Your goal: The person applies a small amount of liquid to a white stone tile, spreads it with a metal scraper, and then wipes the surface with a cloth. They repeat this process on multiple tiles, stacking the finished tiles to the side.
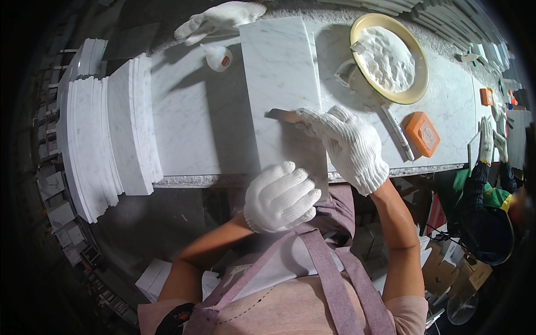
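My right hand (352, 148), in a white knitted glove, is closed round a small flat scraper (286, 115). Its blade points left over a long grey-veined marble slab (273, 61), resting on or just above the surface; I cannot tell which. My left hand (282, 198), gloved too, lies over the slab's near end with its fingers stretched out and nothing seen in them. The slab runs away from me across the worktop, its near end jutting past the front edge. Beneath it shows the edge of another slab (317, 72).
Right of the slab are a cream bowl (422, 72) of white paste or powder, a marker pen (397, 134) and an orange block (422, 134). A small white bottle (218, 58), a spare glove (223, 19) and stacked slabs (89, 139) lie leftward. Another person's gloved hands (487, 142) show far right.
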Motion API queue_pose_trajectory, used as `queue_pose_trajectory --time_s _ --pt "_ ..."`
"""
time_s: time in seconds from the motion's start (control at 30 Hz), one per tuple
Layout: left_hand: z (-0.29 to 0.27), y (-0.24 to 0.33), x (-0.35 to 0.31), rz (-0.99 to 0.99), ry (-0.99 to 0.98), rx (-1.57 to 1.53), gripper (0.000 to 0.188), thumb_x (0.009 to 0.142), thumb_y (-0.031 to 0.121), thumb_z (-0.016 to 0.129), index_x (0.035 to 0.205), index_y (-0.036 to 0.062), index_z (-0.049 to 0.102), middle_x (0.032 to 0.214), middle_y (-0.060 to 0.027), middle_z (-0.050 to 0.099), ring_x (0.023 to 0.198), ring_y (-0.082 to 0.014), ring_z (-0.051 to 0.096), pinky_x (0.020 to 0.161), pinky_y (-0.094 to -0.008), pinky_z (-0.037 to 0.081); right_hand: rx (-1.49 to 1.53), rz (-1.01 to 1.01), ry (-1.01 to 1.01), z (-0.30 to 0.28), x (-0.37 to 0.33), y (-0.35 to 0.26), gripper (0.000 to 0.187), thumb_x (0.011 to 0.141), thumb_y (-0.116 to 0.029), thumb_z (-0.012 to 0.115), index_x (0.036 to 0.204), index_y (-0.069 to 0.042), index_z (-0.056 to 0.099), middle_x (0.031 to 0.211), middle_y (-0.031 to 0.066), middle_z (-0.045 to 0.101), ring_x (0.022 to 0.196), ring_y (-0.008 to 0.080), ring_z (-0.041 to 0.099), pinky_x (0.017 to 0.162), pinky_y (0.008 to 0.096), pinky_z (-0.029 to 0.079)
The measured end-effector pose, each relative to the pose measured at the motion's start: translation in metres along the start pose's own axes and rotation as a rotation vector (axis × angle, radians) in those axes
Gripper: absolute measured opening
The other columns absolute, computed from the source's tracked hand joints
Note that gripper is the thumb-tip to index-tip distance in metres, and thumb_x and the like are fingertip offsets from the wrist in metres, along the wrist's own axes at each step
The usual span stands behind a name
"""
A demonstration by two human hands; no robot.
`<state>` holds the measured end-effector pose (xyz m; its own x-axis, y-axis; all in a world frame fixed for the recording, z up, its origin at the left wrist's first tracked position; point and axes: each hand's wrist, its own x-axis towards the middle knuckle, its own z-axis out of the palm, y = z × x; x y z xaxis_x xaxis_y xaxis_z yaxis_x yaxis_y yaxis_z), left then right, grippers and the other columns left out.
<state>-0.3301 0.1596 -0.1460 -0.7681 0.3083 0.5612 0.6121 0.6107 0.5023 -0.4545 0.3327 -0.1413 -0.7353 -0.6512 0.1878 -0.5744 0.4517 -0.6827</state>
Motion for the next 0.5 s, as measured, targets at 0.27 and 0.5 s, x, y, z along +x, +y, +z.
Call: queue_pose_trajectory --time_s 0.27,0.5 --pt "0.002 0.003 -0.012 0.003 0.043 0.036 0.017 0.082 0.021 0.069 0.088 0.0067 0.074 0.091 -0.0080 0.070 0.088 -0.0272 0.068 0.078 -0.0435 0.055 0.116 -0.022 -0.107 -0.012 -0.006 0.008 0.039 0.092 -0.001 0.068 0.129 -0.013 0.075 0.098 0.0090 0.072 0.084 0.0280 0.070 0.076 0.0379 0.058" --pt "0.002 0.003 -0.022 0.001 0.013 0.046 0.019 0.083 0.022 0.070 0.092 0.0066 0.077 0.099 -0.0087 0.073 0.096 -0.0285 0.069 0.083 -0.0459 0.057 0.056 0.038 -0.034 -0.013 0.012 0.014 0.035 0.099 -0.005 0.067 0.132 -0.012 0.074 0.092 0.0086 0.070 0.078 0.0259 0.069 0.072 0.0384 0.057"
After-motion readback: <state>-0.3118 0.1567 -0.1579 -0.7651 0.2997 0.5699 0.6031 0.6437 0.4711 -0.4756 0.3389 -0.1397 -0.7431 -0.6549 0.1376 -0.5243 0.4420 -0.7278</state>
